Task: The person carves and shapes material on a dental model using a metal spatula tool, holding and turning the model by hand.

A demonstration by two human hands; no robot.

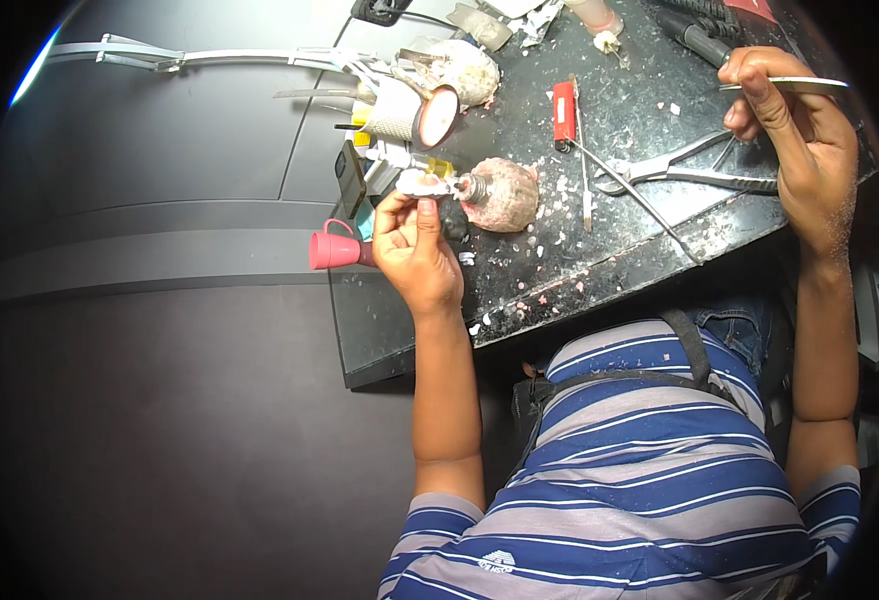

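My left hand (420, 255) pinches a small white piece (424, 184) that looks like plaster, between thumb and fingers. The piece is close beside the metal neck of a round, pink-crusted spirit burner (505, 195); whether they touch, I cannot tell. Raised over the right side of the bench, my right hand (805, 150) grips a slim metal hand tool (810, 83), its tip hard to make out. Below that hand lie large metal pliers (685, 172). Left of the pliers are a red lighter (564, 116), a thin metal spatula (587, 190) and a long metal rod (640, 205).
White and pink crumbs litter the dark bench (390, 335). At its left stand a pink cup (334, 250), a phone (351, 172) and a mesh holder (396, 110) with tools. A crusted pale lump (468, 72) sits behind. A lamp arm (240, 56) reaches in from the left.
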